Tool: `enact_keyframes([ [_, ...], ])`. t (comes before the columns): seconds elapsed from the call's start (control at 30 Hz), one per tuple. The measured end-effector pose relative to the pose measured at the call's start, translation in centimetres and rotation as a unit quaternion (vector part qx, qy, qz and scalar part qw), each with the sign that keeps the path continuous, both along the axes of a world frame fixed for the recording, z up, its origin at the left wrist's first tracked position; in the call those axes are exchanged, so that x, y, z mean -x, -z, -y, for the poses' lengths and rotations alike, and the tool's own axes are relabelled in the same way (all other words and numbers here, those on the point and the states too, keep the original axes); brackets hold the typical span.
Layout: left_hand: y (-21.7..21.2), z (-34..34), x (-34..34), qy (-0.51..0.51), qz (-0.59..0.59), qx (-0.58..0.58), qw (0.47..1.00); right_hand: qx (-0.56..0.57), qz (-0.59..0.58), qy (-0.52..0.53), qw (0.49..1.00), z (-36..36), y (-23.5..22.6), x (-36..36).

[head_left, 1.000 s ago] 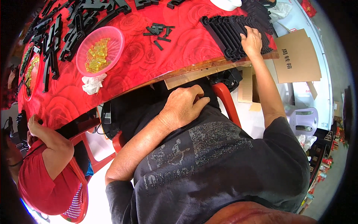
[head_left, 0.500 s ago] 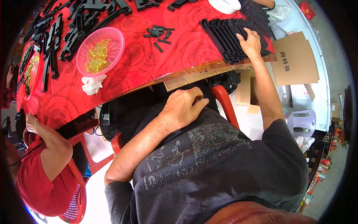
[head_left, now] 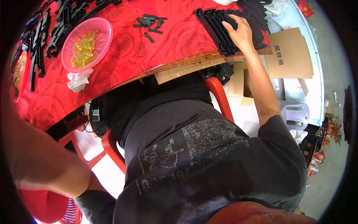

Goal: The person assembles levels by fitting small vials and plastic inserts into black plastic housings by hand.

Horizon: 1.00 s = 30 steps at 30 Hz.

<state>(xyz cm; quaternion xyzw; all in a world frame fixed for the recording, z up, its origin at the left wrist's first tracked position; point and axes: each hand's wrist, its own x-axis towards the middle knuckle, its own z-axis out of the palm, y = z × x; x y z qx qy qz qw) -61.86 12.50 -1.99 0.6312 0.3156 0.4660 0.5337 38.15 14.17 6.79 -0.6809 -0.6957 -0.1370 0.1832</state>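
Observation:
My right hand rests on a row of long black ribbed plastic parts laid side by side at the right of the table. Its thumb and fingers are spread over their tops, not wrapped round any one piece. On the left, my raised left forearm is smeared by motion and reaches the dark rim. The left hand itself cannot be seen. Several short black pieces lie loose on the red cloth. Further left, a pink mesh basket holds small clear yellow pieces.
Red flowered cloth covers the table. A crumpled white tissue lies beside the basket, and long black parts are heaped at the far left. Cardboard and a lilac plastic stool stand right. Part of a person in red shows lower left.
My left hand has left my lap; that arm has swung up and left, out past the rim. My right hand stays on the black parts. The whole view has shifted slightly.

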Motion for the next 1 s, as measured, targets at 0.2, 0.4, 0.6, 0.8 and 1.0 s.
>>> enact_keyframes([
  [0.2, 4.7, 9.0, 16.4, -0.019, -0.085, -0.026, 0.996, 0.008, -0.048, 0.017, 0.999, 0.4, 2.3, 0.6],
  [0.4, 14.1, 19.1, 7.5, -0.08, -0.179, -0.026, 0.98, 0.017, -0.05, -0.037, 0.998, -0.3, 4.8, 4.9],
  [0.6, 16.9, 17.9, -15.6, -0.104, -0.293, -0.037, 0.95, -0.003, -0.109, -0.048, 0.993, 1.1, 3.6, 7.0],
  [0.8, 23.2, 18.6, -29.4, -0.149, -0.403, -0.056, 0.901, -0.004, -0.095, -0.052, 0.994, -1.0, 8.7, 7.1],
  [1.0, 24.9, 23.7, -34.1, -0.199, -0.479, -0.098, 0.849, 0.02, -0.155, -0.104, 0.982, -5.8, 11.0, 6.8],
])
